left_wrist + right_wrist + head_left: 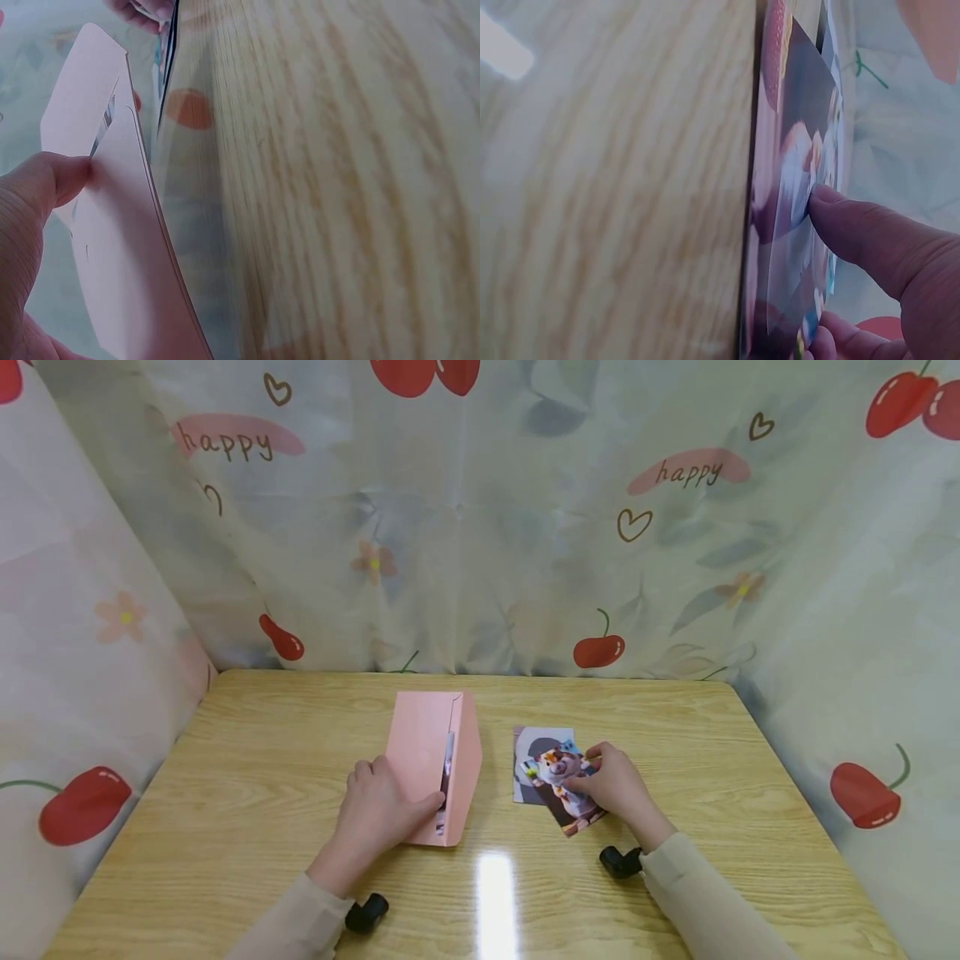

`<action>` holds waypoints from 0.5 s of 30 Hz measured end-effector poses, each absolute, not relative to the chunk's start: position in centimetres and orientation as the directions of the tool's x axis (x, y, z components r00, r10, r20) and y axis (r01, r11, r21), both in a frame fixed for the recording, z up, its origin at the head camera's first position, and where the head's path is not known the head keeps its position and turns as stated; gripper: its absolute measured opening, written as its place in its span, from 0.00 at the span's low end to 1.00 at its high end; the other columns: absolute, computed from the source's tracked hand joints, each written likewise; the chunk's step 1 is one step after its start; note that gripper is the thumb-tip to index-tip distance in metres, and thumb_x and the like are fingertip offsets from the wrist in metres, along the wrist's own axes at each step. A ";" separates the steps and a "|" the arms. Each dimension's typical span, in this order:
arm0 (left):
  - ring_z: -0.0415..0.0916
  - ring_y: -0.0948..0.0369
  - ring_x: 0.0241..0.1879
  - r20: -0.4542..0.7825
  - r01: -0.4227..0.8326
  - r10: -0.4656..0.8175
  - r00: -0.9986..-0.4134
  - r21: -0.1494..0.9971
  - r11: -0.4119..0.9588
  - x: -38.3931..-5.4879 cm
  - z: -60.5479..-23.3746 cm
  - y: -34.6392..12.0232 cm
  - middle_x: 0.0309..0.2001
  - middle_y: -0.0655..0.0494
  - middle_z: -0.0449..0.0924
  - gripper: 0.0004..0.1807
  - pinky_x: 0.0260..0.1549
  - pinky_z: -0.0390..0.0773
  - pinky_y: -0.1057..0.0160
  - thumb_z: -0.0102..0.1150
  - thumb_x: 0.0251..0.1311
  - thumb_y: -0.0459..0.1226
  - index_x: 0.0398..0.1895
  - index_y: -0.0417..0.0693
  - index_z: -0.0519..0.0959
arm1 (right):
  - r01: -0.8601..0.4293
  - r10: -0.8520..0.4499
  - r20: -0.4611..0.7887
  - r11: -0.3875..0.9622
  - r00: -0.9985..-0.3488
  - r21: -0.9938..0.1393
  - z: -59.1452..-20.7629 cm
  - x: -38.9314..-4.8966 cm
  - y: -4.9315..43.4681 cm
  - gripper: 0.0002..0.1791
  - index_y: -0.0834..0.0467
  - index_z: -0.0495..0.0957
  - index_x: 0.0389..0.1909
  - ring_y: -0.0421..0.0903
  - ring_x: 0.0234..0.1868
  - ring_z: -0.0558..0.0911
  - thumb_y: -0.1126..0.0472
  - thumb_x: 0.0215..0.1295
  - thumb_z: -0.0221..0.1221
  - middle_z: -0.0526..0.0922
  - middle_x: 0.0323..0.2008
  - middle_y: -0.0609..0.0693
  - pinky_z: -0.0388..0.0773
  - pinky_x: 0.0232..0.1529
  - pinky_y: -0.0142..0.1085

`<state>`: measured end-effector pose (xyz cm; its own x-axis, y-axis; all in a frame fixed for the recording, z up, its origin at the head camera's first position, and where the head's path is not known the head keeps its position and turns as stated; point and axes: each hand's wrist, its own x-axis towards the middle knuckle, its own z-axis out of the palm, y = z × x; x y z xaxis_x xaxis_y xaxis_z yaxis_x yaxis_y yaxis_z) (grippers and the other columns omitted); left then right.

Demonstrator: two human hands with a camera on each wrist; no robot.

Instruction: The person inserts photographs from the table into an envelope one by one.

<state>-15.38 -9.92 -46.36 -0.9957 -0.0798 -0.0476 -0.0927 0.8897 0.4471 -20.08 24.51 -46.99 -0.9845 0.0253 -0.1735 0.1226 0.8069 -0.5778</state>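
On the table in the head view lies a pink envelope (pixel 422 727) with its flap (pixel 469 752) raised along the right side. My left hand (pixel 375 810) grips its lower part, the thumb (pixel 56 176) at the opening. A strip of a printed picture (pixel 447 768) shows inside that slit; the rest is hidden. To the right, my right hand (pixel 622 785) pinches a colourful photo card (pixel 566 772) with a pale animal-like figure on it. Thumb and fingers hold its right edge. Beneath this tilted card lies a greyish photo card (pixel 522 739), partly covered.
Both cards and envelope rest on a wood-grain table (pixel 262 760). A patterned curtain (pixel 480 527) closes off its back and sides. Black devices (pixel 367 913) sit at both wrists. A bright light reflection falls on the table between the forearms.
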 end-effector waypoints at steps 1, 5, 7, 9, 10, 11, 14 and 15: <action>0.65 0.47 0.42 -0.048 -0.093 -0.080 -0.996 0.444 0.891 -15.4 -46.4 -9.9 0.44 0.37 0.66 0.55 0.37 0.71 0.52 0.63 0.39 0.70 0.52 0.27 0.67 | 0.128 0.028 -0.178 0.806 -0.984 -0.578 -46.9 -20.1 24.5 0.36 0.65 0.70 0.55 0.54 0.42 0.77 0.49 0.51 0.72 0.77 0.47 0.62 0.73 0.42 0.48; 0.65 0.48 0.42 -0.052 -0.099 -0.085 -0.995 0.445 0.890 -15.4 -46.4 -9.9 0.45 0.37 0.66 0.55 0.37 0.71 0.53 0.63 0.39 0.70 0.52 0.28 0.66 | 0.130 0.028 -0.182 0.806 -0.983 -0.577 -46.8 -20.0 24.5 0.35 0.65 0.71 0.54 0.53 0.41 0.76 0.49 0.51 0.72 0.76 0.46 0.62 0.74 0.41 0.47; 0.65 0.48 0.42 -0.052 -0.100 -0.085 -0.995 0.446 0.889 -15.4 -46.4 -9.8 0.45 0.37 0.66 0.55 0.36 0.71 0.53 0.63 0.39 0.70 0.52 0.28 0.66 | 0.129 0.027 -0.184 0.808 -0.983 -0.575 -46.7 -20.0 24.5 0.33 0.65 0.71 0.52 0.53 0.40 0.76 0.49 0.51 0.72 0.76 0.46 0.61 0.73 0.40 0.46; 0.65 0.48 0.42 -0.054 -0.101 -0.086 -0.995 0.447 0.889 -15.3 -46.4 -9.8 0.45 0.37 0.66 0.55 0.36 0.71 0.53 0.63 0.39 0.70 0.52 0.28 0.66 | 0.129 0.025 -0.187 0.812 -0.982 -0.569 -46.6 -20.0 24.6 0.31 0.64 0.71 0.49 0.52 0.39 0.75 0.50 0.53 0.71 0.76 0.45 0.60 0.73 0.39 0.45; 0.65 0.48 0.42 -0.054 -0.101 -0.086 -0.995 0.446 0.889 -15.3 -46.4 -9.8 0.45 0.37 0.66 0.55 0.36 0.71 0.53 0.63 0.39 0.70 0.52 0.28 0.66 | 0.123 0.021 -0.183 0.813 -0.983 -0.569 -46.5 -20.1 24.6 0.29 0.64 0.71 0.48 0.52 0.39 0.75 0.52 0.54 0.71 0.76 0.44 0.60 0.73 0.38 0.44; 0.65 0.48 0.42 -0.054 -0.101 -0.086 -0.995 0.446 0.889 -15.4 -46.4 -9.8 0.44 0.38 0.66 0.55 0.36 0.71 0.53 0.63 0.39 0.70 0.52 0.28 0.66 | 0.122 0.020 -0.182 0.813 -0.983 -0.569 -46.4 -20.1 24.7 0.26 0.64 0.71 0.48 0.51 0.38 0.76 0.53 0.55 0.70 0.77 0.43 0.59 0.73 0.37 0.43; 0.65 0.48 0.42 -0.057 -0.104 -0.088 -0.995 0.445 0.890 -15.4 -46.3 -9.8 0.44 0.38 0.65 0.55 0.36 0.70 0.53 0.63 0.39 0.70 0.52 0.28 0.66 | 0.117 0.015 -0.176 0.802 -0.984 -0.586 -45.9 -20.4 24.9 0.18 0.64 0.73 0.46 0.49 0.34 0.76 0.57 0.61 0.65 0.78 0.39 0.57 0.73 0.32 0.41; 0.65 0.48 0.42 -0.058 -0.104 -0.088 -0.994 0.443 0.890 -15.4 -46.3 -9.8 0.44 0.38 0.65 0.55 0.36 0.70 0.53 0.63 0.39 0.70 0.52 0.28 0.66 | 0.112 0.011 -0.170 0.797 -0.985 -0.593 -45.7 -20.4 25.0 0.16 0.65 0.73 0.46 0.49 0.33 0.77 0.59 0.63 0.63 0.78 0.37 0.57 0.73 0.31 0.40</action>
<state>-15.37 -9.82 -46.30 -0.9945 -0.0880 -0.0576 -0.1044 0.8902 0.4434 -20.45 25.02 -45.75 -0.9853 0.0114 -0.1702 0.1117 0.7974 -0.5931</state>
